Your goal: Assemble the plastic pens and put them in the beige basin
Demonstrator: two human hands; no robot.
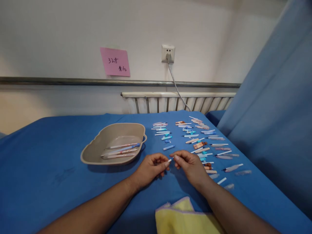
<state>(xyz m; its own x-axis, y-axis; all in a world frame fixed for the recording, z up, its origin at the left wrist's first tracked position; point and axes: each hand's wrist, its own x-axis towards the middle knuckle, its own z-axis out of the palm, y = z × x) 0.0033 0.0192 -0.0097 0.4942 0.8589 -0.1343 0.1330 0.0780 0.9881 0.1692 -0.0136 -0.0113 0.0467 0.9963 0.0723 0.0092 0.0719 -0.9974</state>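
My left hand (151,168) and my right hand (189,164) meet over the blue cloth (48,156). Both pinch a small white stick-like piece (170,160) between their fingertips, one at each end. Just beyond my hands lie several small pen parts (195,143) in rows: white sticks, blue caps, clear and brownish barrels. A grey-beige tray (102,152) to the left holds several assembled pens (122,150).
A yellow cloth (182,217) lies at the near edge between my forearms. A blue curtain or raised cover (273,107) rises on the right. A radiator (177,102), a wall socket with a cable (168,53) and a pink note (115,61) are behind the table.
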